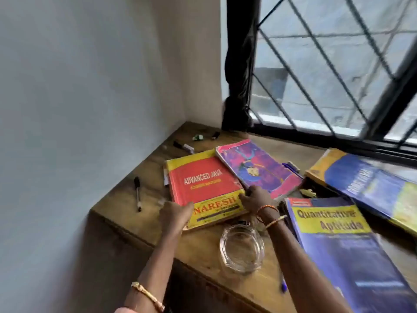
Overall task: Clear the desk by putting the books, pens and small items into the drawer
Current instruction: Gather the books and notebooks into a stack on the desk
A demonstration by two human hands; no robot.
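the red and yellow java book (pixel 206 185) lies flat near the desk's (pixel 126 206) left end, its lower edge close to the front edge, and both hands are at that lower edge: the left hand (pixel 174 214) is curled at the bottom left corner with the thumb over the cover, the right hand (pixel 256 197) has its fingers bent at the bottom right corner, where the pink book (pixel 259 169) meets it; whether either hand has a full grip yet i cannot tell, the frame is blurred. it looks like a thick softcover, so probably fairly heavy and somewhat floppy, and the glossy cover may slip; i would take it by both lower corners or slide fingers under the long edge and support it from beneath, not pinch one corner. a loose slip of paper seems to stick out at its left side and might drop out when it lifts. a black pen (pixel 137 196) lies just left of it near the desk's left edge, light and easy to roll. the glass bowl (pixel 242 250) at the front edge is fragile and near both forearms. the blue aptitude book (pixel 343 247) overhangs the front on the right. no drawer is visible
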